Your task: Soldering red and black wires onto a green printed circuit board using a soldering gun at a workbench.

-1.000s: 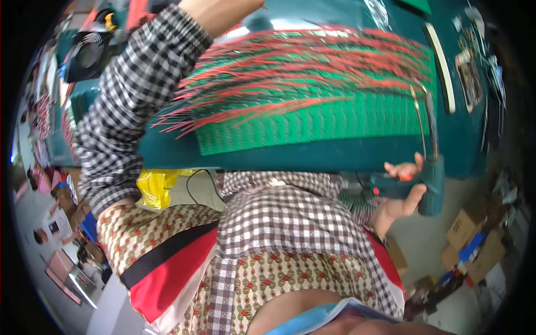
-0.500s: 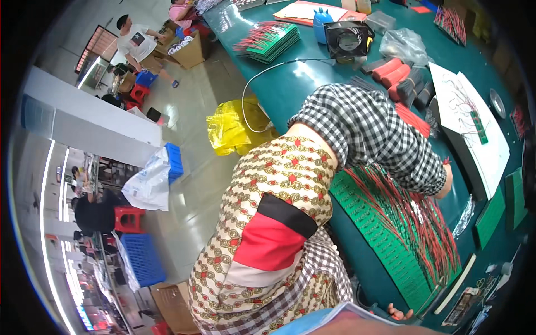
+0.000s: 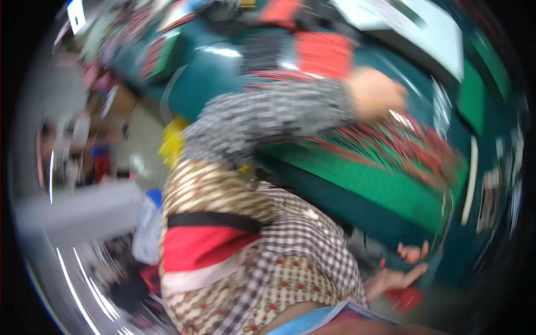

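Observation:
My left arm, in a checked sleeve, stretches across the table. My left hand [image 3: 377, 94] is over the far edge of a bundle of red and dark wires [image 3: 402, 142], its fingers bent down and smeared by motion. Whether it grips a wire cannot be told. The wires lie across a long green circuit board panel [image 3: 357, 181]. At the lower right, my right hand [image 3: 393, 279] shows only in part, blurred beside the panel's near corner. A thin rod-like thing [image 3: 445, 215] runs close to its fingers; whether they hold it is unclear.
Beyond my left arm lie red wire bundles [image 3: 324, 53] and dark wire bundles [image 3: 262, 51]. A white-topped box [image 3: 413, 33] stands at the far right, with green boards [image 3: 473, 106] beside it. Left of the table, a yellow bag [image 3: 173, 142] lies on the floor.
The view has swung and blurred. My left hand has come back from beyond the wires to their far edge. More of my right hand shows.

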### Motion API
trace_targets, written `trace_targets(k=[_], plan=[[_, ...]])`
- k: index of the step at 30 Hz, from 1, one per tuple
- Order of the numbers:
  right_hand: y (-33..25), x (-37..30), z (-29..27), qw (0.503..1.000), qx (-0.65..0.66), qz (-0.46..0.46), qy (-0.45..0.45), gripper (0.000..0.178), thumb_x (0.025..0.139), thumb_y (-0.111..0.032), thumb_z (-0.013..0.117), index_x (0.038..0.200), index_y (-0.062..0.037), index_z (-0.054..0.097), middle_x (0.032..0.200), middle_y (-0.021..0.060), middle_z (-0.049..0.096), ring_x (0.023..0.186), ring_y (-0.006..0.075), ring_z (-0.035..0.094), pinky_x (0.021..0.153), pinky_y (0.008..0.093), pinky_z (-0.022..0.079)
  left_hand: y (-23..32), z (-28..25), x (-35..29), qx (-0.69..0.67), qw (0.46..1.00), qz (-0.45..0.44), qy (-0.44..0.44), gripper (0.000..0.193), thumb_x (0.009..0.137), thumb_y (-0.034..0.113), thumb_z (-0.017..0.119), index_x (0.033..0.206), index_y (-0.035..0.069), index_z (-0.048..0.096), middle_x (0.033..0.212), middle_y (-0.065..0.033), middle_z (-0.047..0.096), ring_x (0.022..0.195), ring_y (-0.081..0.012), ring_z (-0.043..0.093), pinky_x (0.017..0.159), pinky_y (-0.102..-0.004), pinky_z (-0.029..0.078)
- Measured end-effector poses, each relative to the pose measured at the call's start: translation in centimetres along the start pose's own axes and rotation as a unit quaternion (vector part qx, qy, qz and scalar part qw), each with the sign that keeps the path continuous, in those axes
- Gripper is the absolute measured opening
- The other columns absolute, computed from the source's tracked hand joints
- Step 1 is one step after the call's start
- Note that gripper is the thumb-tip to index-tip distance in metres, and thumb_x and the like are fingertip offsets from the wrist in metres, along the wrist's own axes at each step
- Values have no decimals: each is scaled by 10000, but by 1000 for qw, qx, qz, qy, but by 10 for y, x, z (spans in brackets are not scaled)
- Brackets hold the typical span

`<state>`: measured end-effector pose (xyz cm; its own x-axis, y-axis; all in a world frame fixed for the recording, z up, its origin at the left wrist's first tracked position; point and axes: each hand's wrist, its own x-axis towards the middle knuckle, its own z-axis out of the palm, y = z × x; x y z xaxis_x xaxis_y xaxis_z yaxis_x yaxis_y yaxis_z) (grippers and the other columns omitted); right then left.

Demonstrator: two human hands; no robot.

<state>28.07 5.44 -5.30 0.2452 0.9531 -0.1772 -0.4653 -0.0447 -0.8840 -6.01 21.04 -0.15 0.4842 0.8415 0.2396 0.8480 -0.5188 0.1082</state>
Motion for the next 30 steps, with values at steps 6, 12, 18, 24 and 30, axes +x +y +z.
trace_targets(k=[6, 12, 18, 24, 30], plan=[[14, 3, -12, 996, -4, -36, -86, 717, 927, -506, 453, 1285, 109, 366, 876, 103, 544, 762, 214, 569, 736, 415, 531, 27, 1, -25, -127, 991, -16, 36, 253, 759, -40, 633, 989, 59, 670, 805, -98, 601, 697, -259, 616, 586, -336, 493], [1, -16, -4, 994, -112, 3, -18, 765, 890, -582, 473, 1273, 76, 401, 913, 104, 562, 835, 232, 605, 725, 378, 554, 75, 22, -27, -222, 975, 3, 9, 277, 716, 31, 617, 991, 49, 649, 825, -74, 576, 748, -247, 601, 645, -338, 508], [-14, -41, 12, 974, -217, 26, -56, 796, 877, -586, 481, 1291, 88, 395, 1034, 152, 575, 939, 299, 638, 774, 381, 556, 90, 34, -45, -187, 982, -6, 21, 313, 693, 61, 619, 1003, 34, 648, 858, -57, 563, 773, -210, 578, 657, -308, 495], [-28, -48, 18, 964, -246, 66, -80, 798, 872, -566, 502, 1299, 99, 395, 1084, 165, 569, 970, 324, 626, 792, 391, 562, 96, 37, -38, -191, 980, -19, 49, 354, 688, -40, 673, 1031, 47, 671, 889, -53, 601, 759, -216, 597, 644, -313, 497], [-35, -49, 29, 953, -268, 116, -79, 801, 857, -524, 563, 1302, 117, 382, 1080, 171, 566, 981, 326, 616, 765, 401, 572, 96, 45, -37, -193, 979, -14, 66, 356, 667, -48, 685, 1013, 30, 670, 881, -55, 610, 765, -212, 601, 639, -304, 499]])
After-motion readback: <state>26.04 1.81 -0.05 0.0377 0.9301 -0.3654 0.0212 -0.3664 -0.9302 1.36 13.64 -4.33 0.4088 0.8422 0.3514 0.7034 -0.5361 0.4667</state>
